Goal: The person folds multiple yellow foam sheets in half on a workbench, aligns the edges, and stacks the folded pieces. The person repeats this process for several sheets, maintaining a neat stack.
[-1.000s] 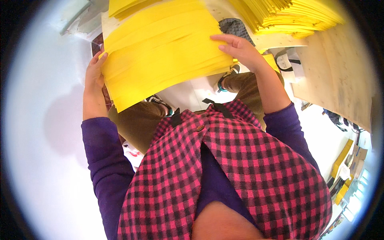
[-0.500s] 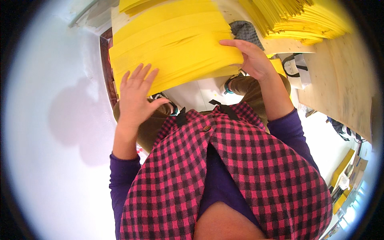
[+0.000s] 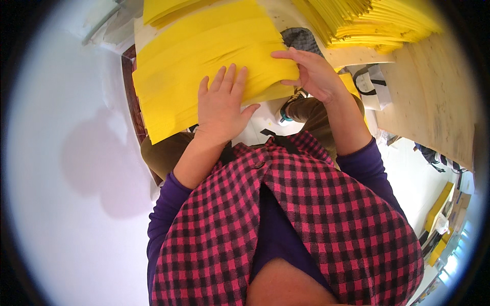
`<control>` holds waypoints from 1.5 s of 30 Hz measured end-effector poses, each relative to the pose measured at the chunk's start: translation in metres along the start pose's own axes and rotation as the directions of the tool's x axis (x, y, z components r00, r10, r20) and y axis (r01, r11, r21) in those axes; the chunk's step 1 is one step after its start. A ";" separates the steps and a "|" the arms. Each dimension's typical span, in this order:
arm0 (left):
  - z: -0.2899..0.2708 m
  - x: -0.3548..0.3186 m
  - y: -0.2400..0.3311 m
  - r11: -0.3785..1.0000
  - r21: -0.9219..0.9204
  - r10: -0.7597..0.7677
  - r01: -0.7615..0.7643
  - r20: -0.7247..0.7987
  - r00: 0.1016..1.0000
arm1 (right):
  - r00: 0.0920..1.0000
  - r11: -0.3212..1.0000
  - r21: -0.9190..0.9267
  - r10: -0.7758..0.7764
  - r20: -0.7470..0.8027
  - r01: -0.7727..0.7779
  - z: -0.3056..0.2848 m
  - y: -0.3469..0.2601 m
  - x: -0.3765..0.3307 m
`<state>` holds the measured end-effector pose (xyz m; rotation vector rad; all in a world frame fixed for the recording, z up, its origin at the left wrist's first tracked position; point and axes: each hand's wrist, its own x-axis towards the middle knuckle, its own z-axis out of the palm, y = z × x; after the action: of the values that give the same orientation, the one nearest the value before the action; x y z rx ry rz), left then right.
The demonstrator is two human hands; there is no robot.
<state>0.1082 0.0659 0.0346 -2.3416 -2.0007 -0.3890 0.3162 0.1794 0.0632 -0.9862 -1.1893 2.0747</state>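
A thick fanned stack of yellow paper sheets lies in front of me, over the edge of a work surface. My left hand rests flat on the near part of the stack, fingers spread and pointing away from me. My right hand grips the stack's right edge, fingers curled over the top sheets and thumb below. Both forearms come up from purple sleeves over a pink and black checked vest.
More stacked yellow sheets lie at the upper right on a plywood board. A white bag with black handles sits below them. A white wall or floor fills the left. Yellow items stand at the far right.
My left hand has moved from the stack's left edge to the right and now lies flat on top of the sheets. My right hand has stayed at the right edge.
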 end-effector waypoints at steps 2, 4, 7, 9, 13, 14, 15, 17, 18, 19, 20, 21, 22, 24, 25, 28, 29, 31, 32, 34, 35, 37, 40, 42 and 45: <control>0.001 0.000 0.002 1.000 0.006 0.004 -0.004 -0.008 1.000 | 1.000 1.000 0.000 0.004 0.009 -0.004 -0.001 -0.001 0.001; 0.004 0.002 0.001 1.000 0.006 0.005 -0.005 -0.029 1.000 | 1.000 1.000 0.006 0.004 0.022 -0.004 -0.003 -0.001 0.002; 0.006 0.002 -0.003 0.998 0.061 0.014 -0.012 -0.033 0.999 | 1.000 1.000 0.019 0.004 0.020 -0.004 -0.005 -0.001 0.002; 0.008 0.000 -0.004 0.996 0.084 0.028 -0.023 -0.062 0.998 | 1.000 0.999 0.041 0.002 0.029 -0.004 -0.005 -0.001 0.002; 0.011 -0.005 -0.003 0.994 0.103 0.043 -0.034 -0.093 0.995 | 0.999 0.995 0.100 -0.031 0.022 0.028 -0.003 0.001 -0.002; 0.012 -0.005 -0.004 0.993 0.110 0.049 -0.039 -0.093 0.994 | 0.999 0.995 0.096 -0.031 0.021 0.029 -0.002 0.002 -0.003; 0.012 -0.005 -0.004 0.992 0.116 0.061 -0.048 -0.115 0.991 | 0.999 0.995 0.096 -0.040 0.021 0.038 -0.002 0.002 -0.003; 0.012 -0.004 -0.006 0.993 0.101 0.078 -0.065 -0.128 0.989 | 0.999 0.997 0.060 -0.039 -0.013 0.040 -0.003 0.005 -0.002; 0.011 -0.004 -0.008 0.994 0.079 0.083 -0.074 -0.119 0.989 | 0.998 0.997 0.048 -0.056 0.001 0.056 -0.004 0.007 0.000; 0.009 -0.002 -0.010 0.996 0.054 0.082 -0.077 -0.094 0.992 | 0.999 0.999 0.010 -0.037 -0.024 0.037 -0.008 0.009 0.001; 0.008 -0.001 -0.012 0.996 0.028 0.085 -0.083 -0.105 0.991 | 0.999 0.999 -0.025 -0.032 -0.019 0.031 -0.014 0.010 0.000; 0.006 0.001 -0.014 0.997 0.001 0.080 -0.081 -0.100 0.992 | 0.998 0.998 -0.046 -0.051 0.027 0.053 -0.021 0.011 0.000; 0.005 0.003 -0.015 0.996 -0.037 0.081 -0.086 -0.122 0.989 | 0.998 0.993 -0.110 -0.051 -0.028 0.047 -0.029 0.013 0.000; 0.001 0.005 -0.016 0.995 -0.068 0.071 -0.077 -0.099 0.993 | 0.992 0.972 -0.221 -0.097 -0.075 0.079 -0.042 0.017 0.002; -0.001 0.007 -0.016 0.993 -0.088 0.066 -0.075 -0.099 0.993 | 0.975 0.905 -0.376 -0.222 -0.022 0.197 -0.046 0.020 0.003; -0.008 0.009 -0.016 0.988 -0.136 0.056 -0.069 -0.093 0.994 | 0.854 0.490 -0.759 -0.494 0.164 0.429 -0.049 0.028 0.002; -0.011 0.011 -0.016 0.987 -0.141 0.058 -0.073 -0.108 0.992 | 0.798 0.305 -0.828 -0.547 0.252 0.470 -0.047 0.029 0.000; -0.016 0.012 -0.015 0.985 -0.151 0.059 -0.080 -0.138 0.989 | 0.716 0.079 -0.864 -0.600 0.357 0.497 -0.039 0.032 0.000; -0.019 0.013 -0.015 0.982 -0.178 0.047 -0.068 -0.121 0.992 | 0.693 0.054 -0.863 -0.621 0.365 0.503 -0.033 0.033 0.001; -0.024 0.013 -0.016 0.971 -0.233 0.025 -0.049 -0.102 0.994 | 0.647 0.051 -0.851 -0.674 0.356 0.522 -0.023 0.034 0.008; -0.026 0.013 -0.016 0.970 -0.237 0.036 -0.062 -0.110 0.993 | 0.623 0.074 -0.841 -0.706 0.335 0.536 -0.018 0.034 0.014; -0.028 0.014 -0.018 0.964 -0.248 0.061 -0.100 -0.161 0.985 | 0.586 0.079 -0.810 -0.731 0.349 0.581 -0.016 0.029 0.024; -0.030 0.012 -0.020 0.949 -0.312 0.024 -0.050 -0.088 0.996 | 0.532 0.006 -0.736 -0.696 0.483 0.677 -0.017 0.020 0.040; -0.029 0.011 -0.022 0.952 -0.305 0.017 -0.031 -0.049 0.999 | 0.472 -0.068 -0.666 -0.652 0.593 0.743 -0.019 0.017 0.046; -0.022 0.002 -0.020 0.982 -0.185 0.012 -0.024 -0.063 0.998 | 0.538 0.041 -0.666 -0.628 0.563 0.745 -0.017 0.021 0.045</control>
<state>0.0852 0.0673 0.0539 -2.4168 -1.9942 -0.6664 0.3019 0.2117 0.0237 -0.3748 -2.3146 0.5776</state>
